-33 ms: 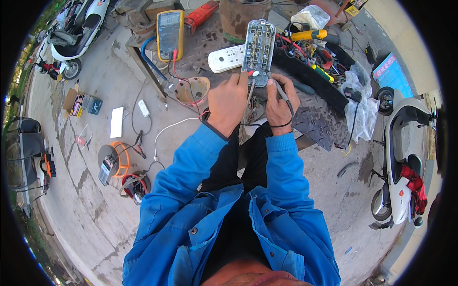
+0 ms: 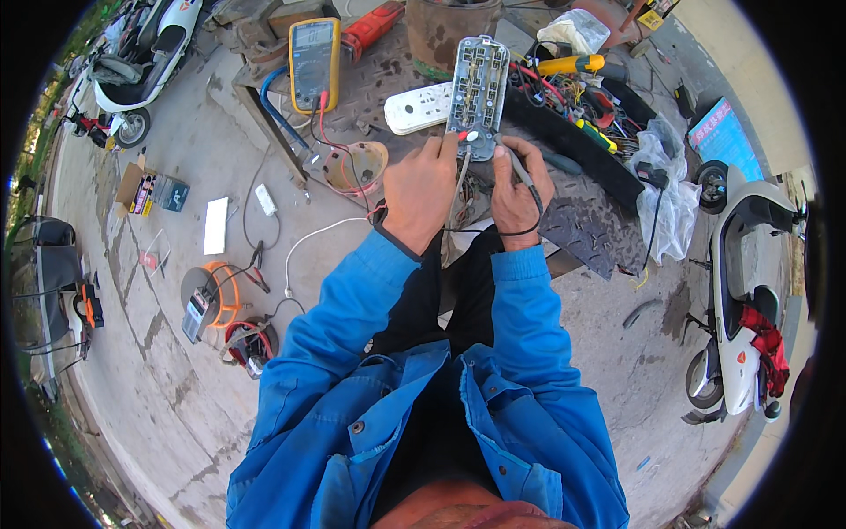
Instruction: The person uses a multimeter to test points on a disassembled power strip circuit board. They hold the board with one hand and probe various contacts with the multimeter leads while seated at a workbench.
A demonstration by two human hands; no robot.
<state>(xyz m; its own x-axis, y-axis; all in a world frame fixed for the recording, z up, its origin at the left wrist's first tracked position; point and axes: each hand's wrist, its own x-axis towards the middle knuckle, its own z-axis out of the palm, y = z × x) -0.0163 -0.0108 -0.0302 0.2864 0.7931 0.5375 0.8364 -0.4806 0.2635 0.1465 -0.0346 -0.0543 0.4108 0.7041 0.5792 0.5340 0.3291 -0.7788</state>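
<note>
An opened power strip, its inner metal contacts bare, lies at the front of the work surface. My left hand is closed at its lower left edge; a red lead from the multimeter runs to this hand, and the red test probe in it is mostly hidden by the fingers. My right hand pinches a black test probe at the strip's lower right end, its black lead looping below. A grey cable hangs from the strip between my hands. The yellow multimeter stands to the left, its display lit.
A white power strip lies beside the opened one. Behind are a red power tool and a rusty bucket. Tools and wires fill a black tray at right. A plastic tub sits left; scooters stand around.
</note>
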